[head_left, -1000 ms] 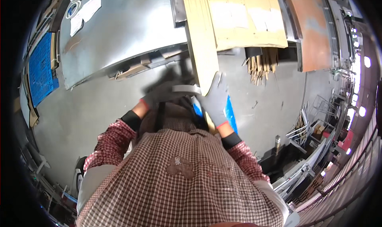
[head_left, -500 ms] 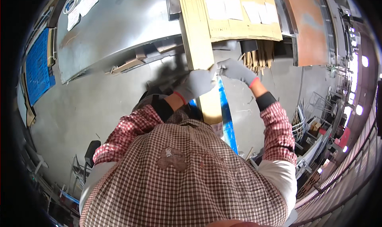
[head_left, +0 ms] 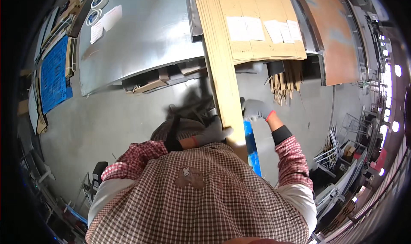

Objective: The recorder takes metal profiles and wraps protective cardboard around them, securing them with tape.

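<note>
I find the long cardboard bundle running from 12 toward 6 o'clock. I judge the step in hand to be handling its near end; the next move calls for even control along both long edges. The left hand is at 9 o'clock of that end, fingertips overlapping its left edge; clenched or loose, I cannot tell. The right hand, at 1 o'clock, has curled fingers just beside the right edge, grip unclear. From the bundle's middle, the metal tabletop lies at 10 o'clock
</note>
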